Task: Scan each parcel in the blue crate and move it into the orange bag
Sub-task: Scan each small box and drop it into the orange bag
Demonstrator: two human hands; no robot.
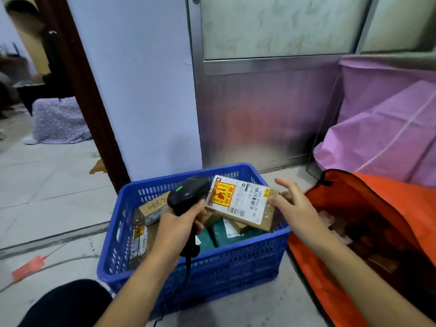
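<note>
The scanner (188, 194) is gripped tightly in the left hand (179, 223). A parcel (240, 204) is held label-up over the crate (188, 267), pinched at one end by the right hand (292, 206), with some fingers spread. With so slight a pinch, it could be dropped before the bag (389, 197) is reached.

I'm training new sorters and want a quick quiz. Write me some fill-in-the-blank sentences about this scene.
1. The left hand holds a black ____.
2. The right hand holds a parcel above the ____ crate.
3. The open bag nearest the right hand is ____.

Missing words: scanner; blue; orange.
</note>
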